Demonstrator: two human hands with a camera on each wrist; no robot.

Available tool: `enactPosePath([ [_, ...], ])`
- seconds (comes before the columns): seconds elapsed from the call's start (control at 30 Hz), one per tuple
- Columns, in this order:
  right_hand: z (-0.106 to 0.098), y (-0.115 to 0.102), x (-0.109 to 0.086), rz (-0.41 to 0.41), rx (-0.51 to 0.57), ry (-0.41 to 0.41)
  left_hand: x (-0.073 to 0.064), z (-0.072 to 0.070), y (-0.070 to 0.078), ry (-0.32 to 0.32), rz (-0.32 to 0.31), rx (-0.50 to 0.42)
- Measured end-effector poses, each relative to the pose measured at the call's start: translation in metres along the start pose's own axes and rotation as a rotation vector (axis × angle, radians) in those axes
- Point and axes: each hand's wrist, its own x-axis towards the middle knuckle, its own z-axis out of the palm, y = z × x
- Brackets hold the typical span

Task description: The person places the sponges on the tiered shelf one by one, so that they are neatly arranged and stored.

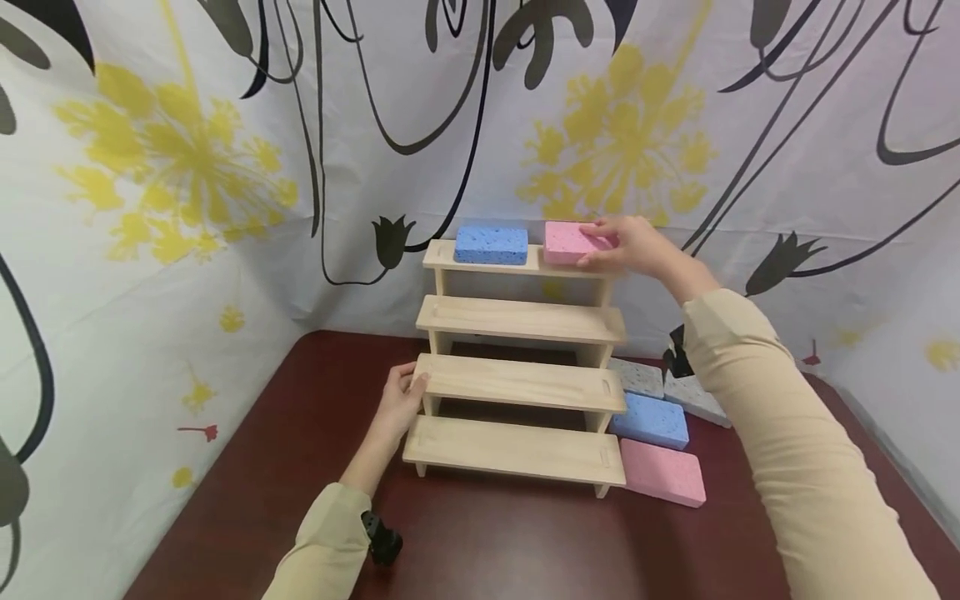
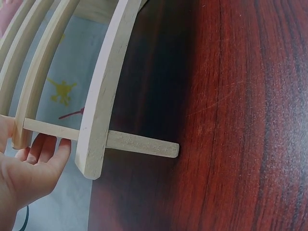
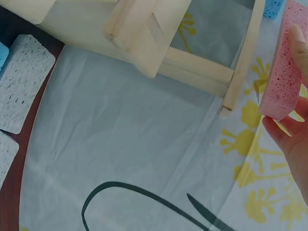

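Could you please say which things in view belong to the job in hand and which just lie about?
Likely the job:
wooden rack, gripped by left hand
upper pink sponge, in right hand
upper blue sponge

Lying about, perhaps for later:
lower pink sponge
lower blue sponge
two grey sponges

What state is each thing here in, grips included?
Wooden rack: upright on the table
Left grip: holding left end of second step from bottom
Right grip: pinching upper pink sponge
Upper pink sponge: held at top step
Upper blue sponge: on top step
Lower blue sponge: on table
Lower pink sponge: on table
Grey sponges: on table
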Motion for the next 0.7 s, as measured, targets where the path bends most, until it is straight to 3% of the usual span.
enactPosePath([
  [0.27,0.015,0.008,0.009,0.003,0.024,-0.026,-0.004,0.002,-0.007,0.001,0.038,-0.030],
  [0.4,0.021,0.013,0.006,-0.012,0.036,-0.035,-0.009,0.002,-0.012,-0.002,0.098,-0.036],
  [0.57,0.023,0.017,0.006,-0.043,0.042,-0.017,-0.007,0.000,-0.004,0.010,0.030,-0.011],
  [0.7,0.020,0.022,0.000,-0.043,0.085,0.023,-0.002,0.001,-0.002,0.018,0.018,0.004],
])
